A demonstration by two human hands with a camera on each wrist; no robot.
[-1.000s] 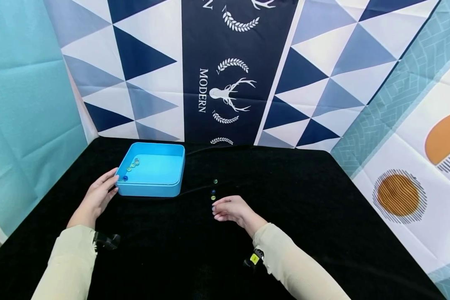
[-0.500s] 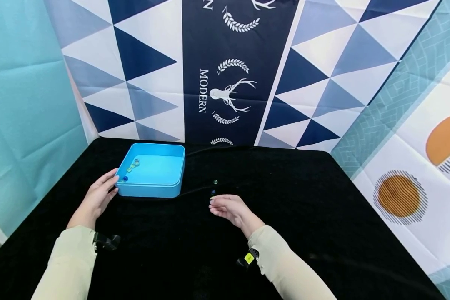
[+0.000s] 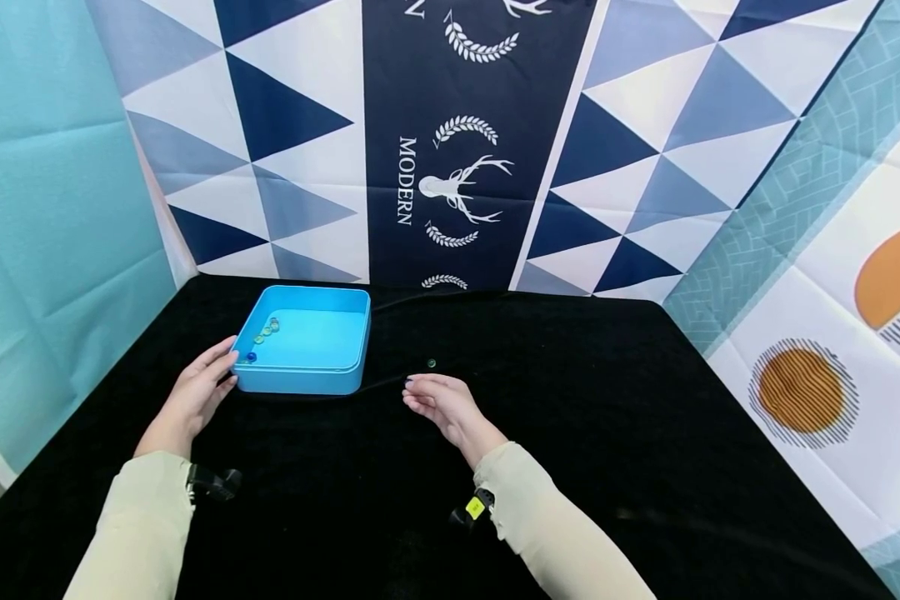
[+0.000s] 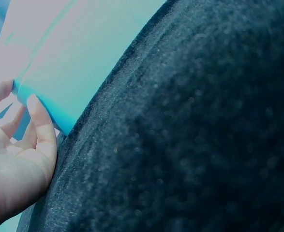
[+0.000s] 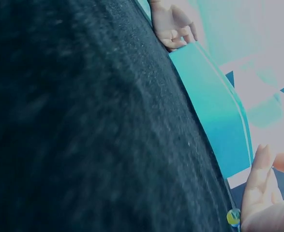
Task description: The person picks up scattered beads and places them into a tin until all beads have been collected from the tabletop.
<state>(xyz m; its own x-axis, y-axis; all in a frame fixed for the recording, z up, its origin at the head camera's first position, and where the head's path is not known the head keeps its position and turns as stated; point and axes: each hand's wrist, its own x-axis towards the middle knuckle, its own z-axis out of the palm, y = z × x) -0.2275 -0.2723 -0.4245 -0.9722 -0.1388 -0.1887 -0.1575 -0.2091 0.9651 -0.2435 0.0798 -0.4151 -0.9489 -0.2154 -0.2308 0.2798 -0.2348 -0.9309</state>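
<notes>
Black velvety worktop, carrying a shallow square blue plastic tray. Left hand steadying the tray's near-left corner, fingers straight. Right hand loosely curled beside the tray, seemingly cupping small glass marbles. One green marble loose just beyond. Risk: cupped marbles slipping out, rolling off.
</notes>
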